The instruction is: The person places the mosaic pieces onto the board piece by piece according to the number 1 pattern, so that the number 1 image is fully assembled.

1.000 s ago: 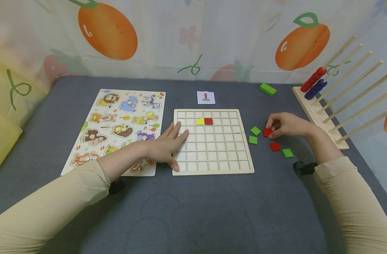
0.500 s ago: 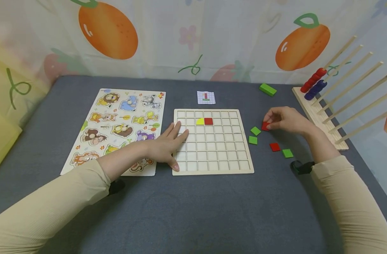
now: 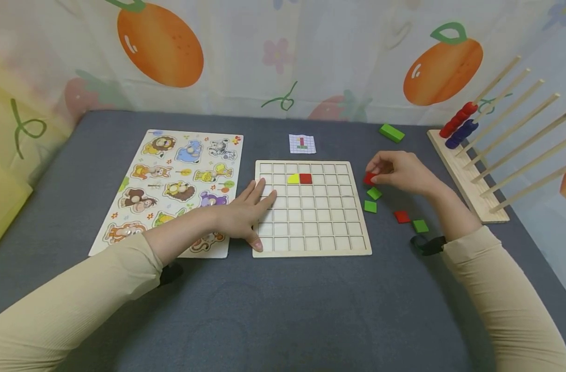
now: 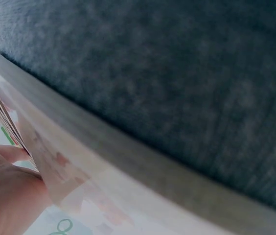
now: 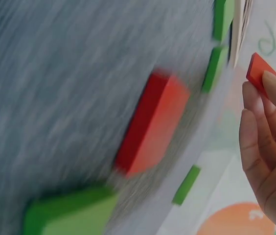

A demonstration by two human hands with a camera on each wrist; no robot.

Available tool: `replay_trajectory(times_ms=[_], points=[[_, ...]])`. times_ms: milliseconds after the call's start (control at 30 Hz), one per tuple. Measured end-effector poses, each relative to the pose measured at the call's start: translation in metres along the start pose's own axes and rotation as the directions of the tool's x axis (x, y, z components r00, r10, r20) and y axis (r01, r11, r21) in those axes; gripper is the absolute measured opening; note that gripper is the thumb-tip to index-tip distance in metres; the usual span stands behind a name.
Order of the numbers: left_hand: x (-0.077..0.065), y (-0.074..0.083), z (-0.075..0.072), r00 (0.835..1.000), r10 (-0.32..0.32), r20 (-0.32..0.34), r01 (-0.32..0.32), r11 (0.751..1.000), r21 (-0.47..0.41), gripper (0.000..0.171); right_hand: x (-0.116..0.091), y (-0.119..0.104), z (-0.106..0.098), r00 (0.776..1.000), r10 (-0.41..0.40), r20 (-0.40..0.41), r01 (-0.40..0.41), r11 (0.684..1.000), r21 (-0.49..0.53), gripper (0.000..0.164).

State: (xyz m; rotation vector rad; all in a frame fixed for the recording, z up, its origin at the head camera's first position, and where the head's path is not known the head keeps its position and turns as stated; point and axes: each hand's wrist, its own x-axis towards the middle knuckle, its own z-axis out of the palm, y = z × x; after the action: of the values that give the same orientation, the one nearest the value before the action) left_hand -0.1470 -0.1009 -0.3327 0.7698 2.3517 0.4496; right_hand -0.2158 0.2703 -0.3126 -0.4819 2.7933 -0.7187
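Observation:
My left hand (image 3: 242,214) rests spread on the left edge of the wooden grid board (image 3: 314,243). A yellow tile (image 3: 293,179) and a red tile (image 3: 305,179) lie side by side in the board's second row; the yellow one has a cut or rounded corner. Just right of the board, my right hand (image 3: 396,168) pinches another red tile (image 5: 259,68) between thumb and fingers. Two green tiles (image 3: 374,194) lie below that hand. Farther right are a loose red tile (image 3: 402,216) and a green tile (image 3: 420,226).
An animal knob puzzle (image 3: 183,170) lies left, partly under the left forearm. A small pattern card (image 3: 302,144) lies behind the board. A green block (image 3: 392,133) is at the back right, near a wooden peg stand (image 3: 487,196) with red beads (image 3: 458,120) and blue beads (image 3: 461,134).
The right hand has lifted the red tile from the table and carried it left toward the board. The left hand has stayed in place.

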Motion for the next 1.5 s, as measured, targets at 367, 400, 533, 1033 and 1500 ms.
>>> replay_trajectory(times_ms=[367, 400, 533, 1033, 1500], points=[[0.0, -0.001, -0.001, 1.0, -0.003, -0.005, 0.003, 1.0, 0.007, 0.119, 0.005, -0.04, 0.018, 0.993, -0.093, 0.069, 0.092, 0.995, 0.025, 0.014], [0.0, 0.0, -0.001, 1.0, -0.006, -0.002, 0.006, 1.0, 0.006, 0.119, 0.005, -0.042, 0.02, 0.992, -0.107, 0.074, 0.105, 0.994, 0.028, 0.014], [0.001, 0.0, -0.001, 1.0, -0.01, 0.001, 0.01, 1.0, 0.01, 0.119, 0.008, -0.051, 0.025, 0.983, -0.153, 0.101, 0.148, 0.988, 0.049, 0.012], [-0.001, -0.001, 0.0, 1.0, 0.001, -0.012, -0.002, 1.0, -0.011, 0.12, 0.021, -0.078, 0.038, 0.972, -0.199, 0.128, 0.192, 0.979, 0.068, 0.013], [-0.001, -0.002, 0.001, 1.0, 0.02, -0.002, -0.02, 0.999, 0.03, 0.116, 0.029, -0.091, 0.046, 0.97, -0.212, 0.122, 0.204, 0.976, 0.07, 0.013]])
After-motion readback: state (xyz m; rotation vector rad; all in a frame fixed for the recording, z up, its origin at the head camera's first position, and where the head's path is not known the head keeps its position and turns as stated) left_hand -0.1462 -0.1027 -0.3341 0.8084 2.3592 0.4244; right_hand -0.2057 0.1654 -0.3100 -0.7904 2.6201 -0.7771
